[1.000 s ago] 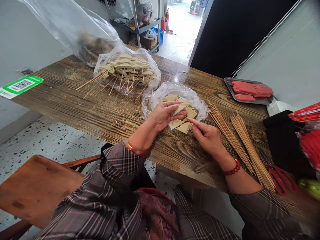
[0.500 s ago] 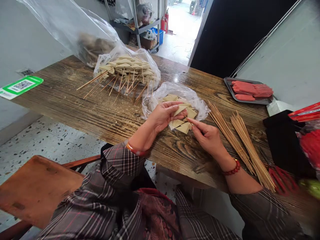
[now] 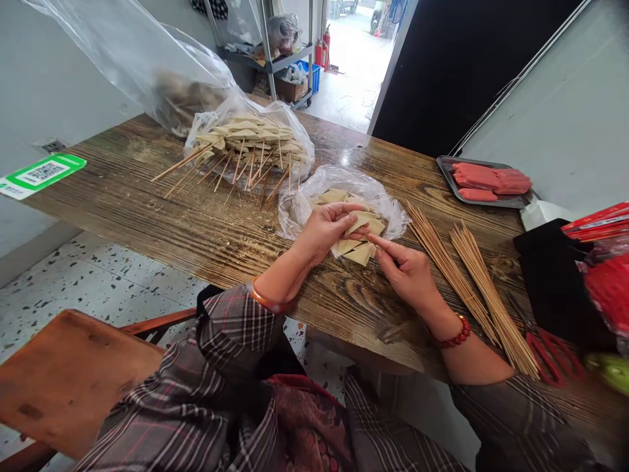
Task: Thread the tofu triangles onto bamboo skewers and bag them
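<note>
From my head camera, my left hand (image 3: pixel 320 233) pinches a pale slice (image 3: pixel 360 220) just above the near edge of an open plastic bag (image 3: pixel 295 213) of similar slices, while my right hand (image 3: pixel 407 270) grips a thin skewer (image 3: pixel 372 238) pointed at it; I cannot tell whether the tip has gone in. Two bundles of skewers (image 3: pixel 448 270) lie to the right on the wooden table (image 3: pixel 230 229), and a bag of skewered slices (image 3: pixel 258 139) sits far left.

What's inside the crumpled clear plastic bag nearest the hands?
Flat, pale beige, sharp-cornered pieces show inside the bag. The left hand hides part of it; what lies beneath the top pieces cannot be seen.
</note>
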Demonstrator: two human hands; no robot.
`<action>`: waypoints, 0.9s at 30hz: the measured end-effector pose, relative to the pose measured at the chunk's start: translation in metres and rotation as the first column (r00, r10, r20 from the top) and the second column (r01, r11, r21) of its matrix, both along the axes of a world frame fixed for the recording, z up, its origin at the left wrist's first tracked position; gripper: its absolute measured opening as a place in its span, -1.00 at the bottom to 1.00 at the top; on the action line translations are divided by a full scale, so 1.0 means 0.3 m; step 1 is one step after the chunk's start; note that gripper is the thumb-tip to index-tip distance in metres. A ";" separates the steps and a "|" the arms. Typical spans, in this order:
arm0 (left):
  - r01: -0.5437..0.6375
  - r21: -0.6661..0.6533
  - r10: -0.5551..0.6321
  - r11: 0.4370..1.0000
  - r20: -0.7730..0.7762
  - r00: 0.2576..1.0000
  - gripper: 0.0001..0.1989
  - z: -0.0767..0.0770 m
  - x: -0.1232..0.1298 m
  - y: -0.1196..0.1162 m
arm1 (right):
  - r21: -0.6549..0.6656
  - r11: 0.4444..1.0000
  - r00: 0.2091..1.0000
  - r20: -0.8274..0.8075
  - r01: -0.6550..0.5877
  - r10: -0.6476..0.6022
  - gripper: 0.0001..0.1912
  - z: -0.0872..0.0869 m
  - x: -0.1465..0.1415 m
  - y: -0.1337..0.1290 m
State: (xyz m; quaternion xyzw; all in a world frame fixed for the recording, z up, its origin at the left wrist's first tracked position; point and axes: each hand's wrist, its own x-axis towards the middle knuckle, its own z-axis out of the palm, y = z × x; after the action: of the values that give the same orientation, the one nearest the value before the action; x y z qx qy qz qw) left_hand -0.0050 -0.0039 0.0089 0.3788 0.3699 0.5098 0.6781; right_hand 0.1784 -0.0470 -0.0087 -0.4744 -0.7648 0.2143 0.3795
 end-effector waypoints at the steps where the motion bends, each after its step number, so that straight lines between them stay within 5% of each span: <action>1: 0.002 0.006 -0.002 1.000 -0.006 1.000 -0.81 -0.001 0.002 0.001 | -0.005 1.000 1.000 -0.005 0.003 -0.003 -0.64 -0.001 0.000 0.000; 12: 0.038 0.099 -0.034 0.994 -0.042 0.999 -0.77 -0.030 0.008 0.006 | 0.000 1.000 0.998 -0.046 -0.031 0.031 -0.63 -0.019 0.007 0.010; 19: 0.073 0.148 -0.075 0.986 0.005 0.997 -0.38 -0.022 -0.001 -0.003 | -0.030 1.000 0.997 -0.076 -0.004 0.002 -0.62 0.001 0.002 0.004; 24: 0.098 0.162 -0.094 0.982 -0.028 0.995 -0.60 -0.020 0.001 -0.001 | -0.011 1.000 0.997 -0.071 0.003 -0.004 -0.64 0.005 -0.003 -0.003; 27: 0.036 0.203 -0.009 0.978 -0.132 0.991 -0.59 -0.021 0.002 -0.002 | -0.004 1.000 0.998 -0.063 0.012 -0.012 -0.64 0.004 -0.004 -0.002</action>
State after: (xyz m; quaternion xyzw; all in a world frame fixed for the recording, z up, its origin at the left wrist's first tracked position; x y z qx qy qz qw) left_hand -0.0044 -0.0046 0.0026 0.4834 0.3542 0.5117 0.6157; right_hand 0.1772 -0.0477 -0.0076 -0.4728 -0.7493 0.2283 0.4036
